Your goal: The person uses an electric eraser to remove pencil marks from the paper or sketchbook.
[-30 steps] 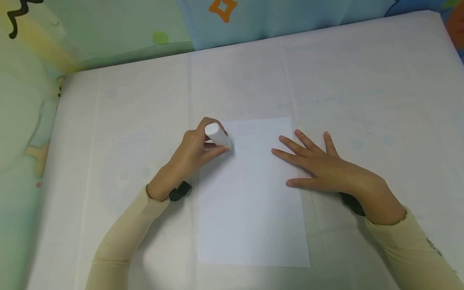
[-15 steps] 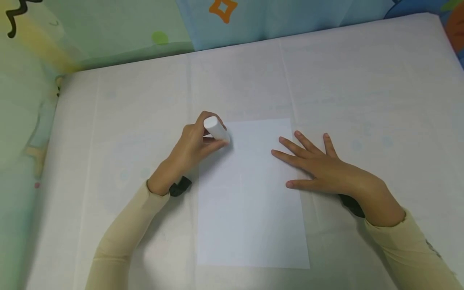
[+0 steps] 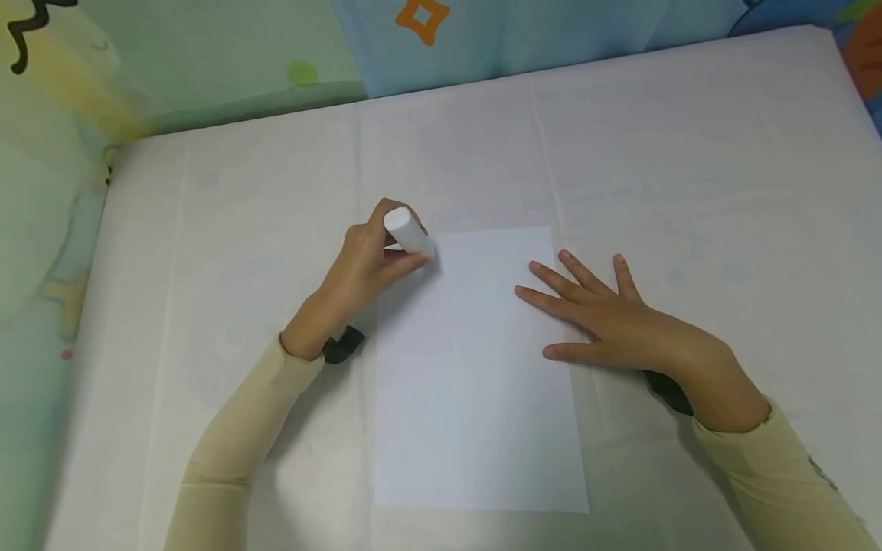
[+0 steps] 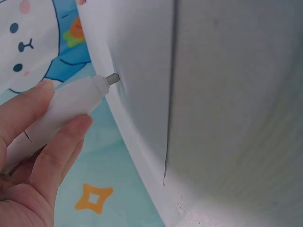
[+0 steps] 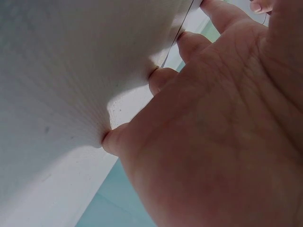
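A sheet of white paper (image 3: 482, 398) lies upright before me in the head view. My left hand (image 3: 351, 264) pinches a thick white electric eraser (image 3: 410, 233) near the sheet's upper left corner. Seen from the left wrist, the eraser's body (image 4: 71, 104) tapers to a grey tip (image 4: 112, 79), which meets the paper or nearly so. Thumb and fingers (image 4: 66, 137) grip it from both sides. My right hand (image 3: 613, 325) lies flat with spread fingers over the sheet's right edge; in the right wrist view its fingertips (image 5: 110, 141) press on the surface.
A white cloth (image 3: 227, 214) with faint creases covers the table. Beyond its far and left edges hangs a printed green and blue curtain (image 3: 441, 53). A dark wrist-worn device (image 3: 343, 344) sits under the left wrist, another dark one (image 3: 667, 390) under the right.
My left hand has slid the eraser up and slightly left, toward the sheet's top left corner. The right hand stays in place on the right edge.
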A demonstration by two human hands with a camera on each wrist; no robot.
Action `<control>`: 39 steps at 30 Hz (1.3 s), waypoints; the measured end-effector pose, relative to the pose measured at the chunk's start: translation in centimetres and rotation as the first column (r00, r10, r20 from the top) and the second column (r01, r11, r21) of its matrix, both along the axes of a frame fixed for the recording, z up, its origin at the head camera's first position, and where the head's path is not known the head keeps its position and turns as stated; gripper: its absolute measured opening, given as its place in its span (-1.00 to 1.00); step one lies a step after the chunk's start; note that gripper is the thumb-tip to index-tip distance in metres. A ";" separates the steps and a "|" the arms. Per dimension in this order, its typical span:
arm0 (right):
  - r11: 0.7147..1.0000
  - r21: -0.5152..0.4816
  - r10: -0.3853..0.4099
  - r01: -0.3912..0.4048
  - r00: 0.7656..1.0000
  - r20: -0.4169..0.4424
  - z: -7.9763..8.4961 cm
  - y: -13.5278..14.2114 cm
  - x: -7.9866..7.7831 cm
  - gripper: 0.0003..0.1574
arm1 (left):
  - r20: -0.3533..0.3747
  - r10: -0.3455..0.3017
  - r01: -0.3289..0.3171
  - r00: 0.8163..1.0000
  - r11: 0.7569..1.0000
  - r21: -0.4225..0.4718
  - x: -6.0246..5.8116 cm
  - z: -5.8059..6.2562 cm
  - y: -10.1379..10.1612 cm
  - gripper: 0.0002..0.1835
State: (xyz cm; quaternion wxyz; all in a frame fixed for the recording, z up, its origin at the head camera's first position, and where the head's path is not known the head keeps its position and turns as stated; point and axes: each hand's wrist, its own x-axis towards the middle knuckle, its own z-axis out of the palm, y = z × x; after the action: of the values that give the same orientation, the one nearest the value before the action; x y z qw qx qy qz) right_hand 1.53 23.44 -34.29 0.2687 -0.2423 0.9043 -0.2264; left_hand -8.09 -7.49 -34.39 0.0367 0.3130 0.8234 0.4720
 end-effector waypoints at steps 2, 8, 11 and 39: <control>1.000 0.003 0.001 -0.001 1.000 0.001 0.0 0.0 0.0 -0.06 | 0.005 0.003 -0.003 1.000 1.000 0.001 -0.1 0.0 0.0 -0.49; 1.000 0.001 0.001 -0.001 1.000 0.010 0.1 0.0 0.1 -0.07 | 0.012 0.009 -0.009 1.000 1.000 -0.005 -0.4 0.0 0.1 -0.50; 1.000 -0.004 0.001 -0.001 1.000 0.010 0.2 0.0 0.1 -0.07 | 0.012 0.012 -0.012 1.000 1.000 -0.004 -0.6 0.1 0.1 -0.49; 0.999 0.027 0.039 -0.039 0.999 -0.004 -0.5 -0.2 -1.0 -0.05 | 0.122 0.062 -0.058 0.991 0.998 -0.038 -1.4 0.1 0.1 -0.50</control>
State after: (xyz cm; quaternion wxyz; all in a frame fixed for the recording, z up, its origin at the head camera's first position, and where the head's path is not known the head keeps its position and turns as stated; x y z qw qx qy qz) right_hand 0.53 23.27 -34.79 0.2741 -0.2568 0.9031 -0.2083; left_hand -9.48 -7.38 -34.33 0.0786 0.2575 0.8367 0.4770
